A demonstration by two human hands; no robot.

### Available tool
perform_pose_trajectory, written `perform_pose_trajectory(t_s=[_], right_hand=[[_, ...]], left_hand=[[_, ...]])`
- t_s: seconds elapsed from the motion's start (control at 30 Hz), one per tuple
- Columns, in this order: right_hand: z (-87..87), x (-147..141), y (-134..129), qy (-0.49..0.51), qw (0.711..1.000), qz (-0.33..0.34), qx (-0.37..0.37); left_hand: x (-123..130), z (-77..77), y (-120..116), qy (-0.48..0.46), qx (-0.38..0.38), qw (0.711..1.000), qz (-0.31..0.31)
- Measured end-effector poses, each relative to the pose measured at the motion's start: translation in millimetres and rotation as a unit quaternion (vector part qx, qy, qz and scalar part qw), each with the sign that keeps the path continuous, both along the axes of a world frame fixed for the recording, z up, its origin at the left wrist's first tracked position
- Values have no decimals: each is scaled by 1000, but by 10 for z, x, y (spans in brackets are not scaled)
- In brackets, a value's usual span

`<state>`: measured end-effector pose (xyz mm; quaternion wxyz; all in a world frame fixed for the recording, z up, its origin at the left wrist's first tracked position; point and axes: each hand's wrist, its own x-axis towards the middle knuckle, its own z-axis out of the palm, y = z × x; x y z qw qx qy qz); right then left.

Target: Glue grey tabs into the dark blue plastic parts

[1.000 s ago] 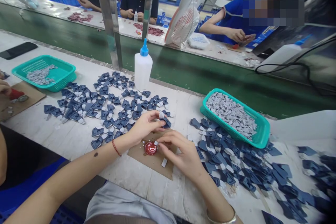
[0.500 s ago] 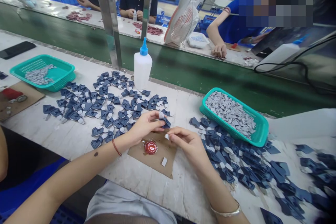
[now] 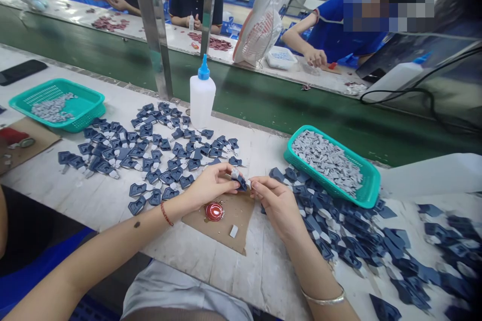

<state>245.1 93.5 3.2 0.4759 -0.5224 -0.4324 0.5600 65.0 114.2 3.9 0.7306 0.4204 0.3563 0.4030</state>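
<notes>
My left hand (image 3: 216,183) is closed on a dark blue plastic part (image 3: 239,180) with a light grey end, held above a piece of brown cardboard (image 3: 222,233). Thumb and fingers of my right hand (image 3: 276,203) pinch a small light grey piece (image 3: 248,184), right beside the blue part; whether the two touch I cannot tell. On the cardboard lie a small round container of shiny red stuff (image 3: 214,211) and a loose grey piece (image 3: 234,231). Similar blue parts (image 3: 150,155) are spread out to the left, and a pile of blue parts (image 3: 350,230) lies to the right.
A green basket (image 3: 376,188) full of small grey pieces stands at right, another green basket (image 3: 88,100) at left. A white bottle with a blue cap (image 3: 202,98) stands behind the parts. Beyond a green barrier (image 3: 248,100), several people work near a bagged fan (image 3: 259,25).
My right hand has brought the small grey piece up to the blue part in my left hand. The left hand has turned the part slightly. The view has shifted a little.
</notes>
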Motion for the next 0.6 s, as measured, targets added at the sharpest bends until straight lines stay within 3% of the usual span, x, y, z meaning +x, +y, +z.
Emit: perform_pose_trajectory(t_s=[0.3,0.6], right_hand=[[-14,-4,-10,-47,999,10,23],[68,-45,-50,-99,993,4,68]], left_hand=[[4,-78,-15,13,50,999,-6],[-5,-45,-26,17,81,997,-8]])
